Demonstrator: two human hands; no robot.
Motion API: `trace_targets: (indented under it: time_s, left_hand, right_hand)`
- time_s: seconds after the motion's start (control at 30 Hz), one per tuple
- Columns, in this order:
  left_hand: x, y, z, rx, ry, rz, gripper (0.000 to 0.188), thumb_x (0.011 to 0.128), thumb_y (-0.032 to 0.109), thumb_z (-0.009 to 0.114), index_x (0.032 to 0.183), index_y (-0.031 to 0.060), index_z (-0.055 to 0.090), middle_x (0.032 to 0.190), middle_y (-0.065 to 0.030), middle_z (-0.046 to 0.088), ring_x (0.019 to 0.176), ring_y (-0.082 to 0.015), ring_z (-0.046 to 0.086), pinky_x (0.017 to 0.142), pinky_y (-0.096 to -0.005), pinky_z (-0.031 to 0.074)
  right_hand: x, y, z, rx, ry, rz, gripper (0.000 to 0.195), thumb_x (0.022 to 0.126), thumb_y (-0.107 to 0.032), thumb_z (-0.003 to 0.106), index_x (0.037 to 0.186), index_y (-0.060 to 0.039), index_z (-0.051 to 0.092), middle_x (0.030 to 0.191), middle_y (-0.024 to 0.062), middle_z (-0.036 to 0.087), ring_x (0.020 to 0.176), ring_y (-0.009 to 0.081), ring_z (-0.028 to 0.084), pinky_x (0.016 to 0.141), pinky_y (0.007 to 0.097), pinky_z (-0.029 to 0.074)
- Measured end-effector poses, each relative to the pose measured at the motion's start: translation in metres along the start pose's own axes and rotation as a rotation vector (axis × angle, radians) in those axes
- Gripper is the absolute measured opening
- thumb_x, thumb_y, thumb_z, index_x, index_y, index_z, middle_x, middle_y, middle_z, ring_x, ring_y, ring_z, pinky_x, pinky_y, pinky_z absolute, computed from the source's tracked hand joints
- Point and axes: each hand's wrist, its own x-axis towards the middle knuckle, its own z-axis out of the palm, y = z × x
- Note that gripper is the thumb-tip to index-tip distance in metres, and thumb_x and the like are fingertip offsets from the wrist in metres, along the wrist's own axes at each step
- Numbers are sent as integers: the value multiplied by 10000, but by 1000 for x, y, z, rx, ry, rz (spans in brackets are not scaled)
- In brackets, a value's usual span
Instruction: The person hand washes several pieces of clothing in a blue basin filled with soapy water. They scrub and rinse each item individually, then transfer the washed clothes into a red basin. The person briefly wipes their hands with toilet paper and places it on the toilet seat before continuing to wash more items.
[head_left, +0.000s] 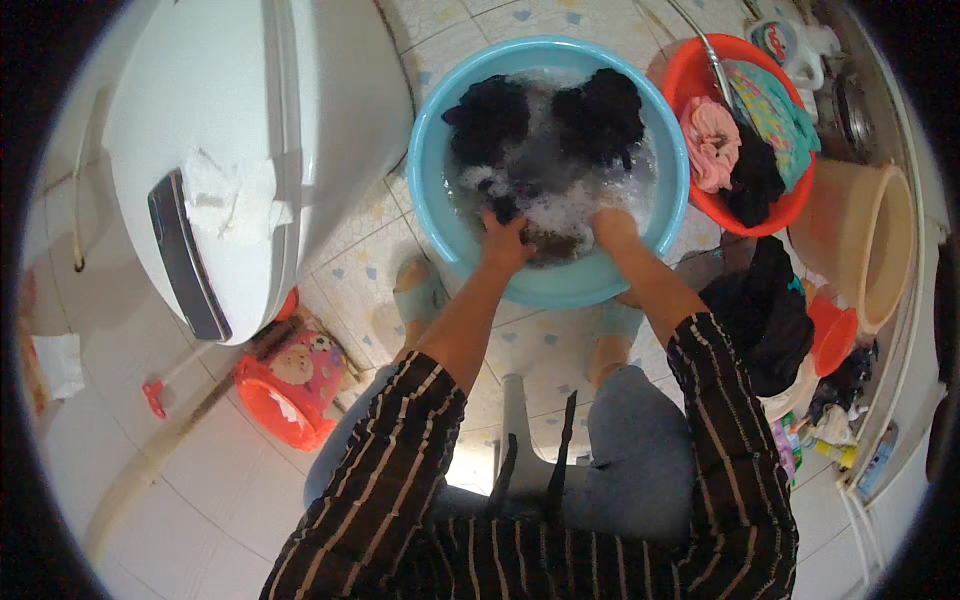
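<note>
A light-blue plastic basin (551, 292) of foamy water stands on the floor before me. My left hand (507, 241) is at the near left inside it, fingers bent beside a dark piece of wet cloth; whether it grips the cloth is unclear. Further right, my right hand (615, 227) dips into the suds (562, 214), its fingertips hidden by foam. Two bunched heaps of black cloth, one at the left (489, 120) and one at the right (600, 116), rise above the water towards the far rim.
A red basin (780, 223) holds pink, black and teal patterned cloth, with a metal shower hose (709, 52) hanging over it. Beside it lies a beige bucket (889, 247). Black cloth (757, 322) is heaped nearer. Left stand a white appliance (202, 90) bearing a phone (187, 255) and a red bin (289, 390).
</note>
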Motion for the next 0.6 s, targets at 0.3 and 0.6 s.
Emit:
trace_targets:
  time_s: [0.3,0.6]
  left_hand:
    - [-42,51,-32,-1602,-158,-533,476,874,489,521,1144,107,607,1244,-134,533,1048,-321,571,950,-403,448]
    - [-25,50,-43,-1984,-282,-252,434,953,383,437,1232,58,514,1189,-98,584,1071,-248,577,938,-400,475]
  right_hand:
    - [-90,-51,-60,1034,636,-244,600,619,-151,705,1188,-69,535,1161,192,473,1101,358,473,967,392,404]
    - [-132,-138,-97,1352,674,-234,636,682,-258,727,1215,-32,464,1138,210,513,1085,386,509,932,427,423]
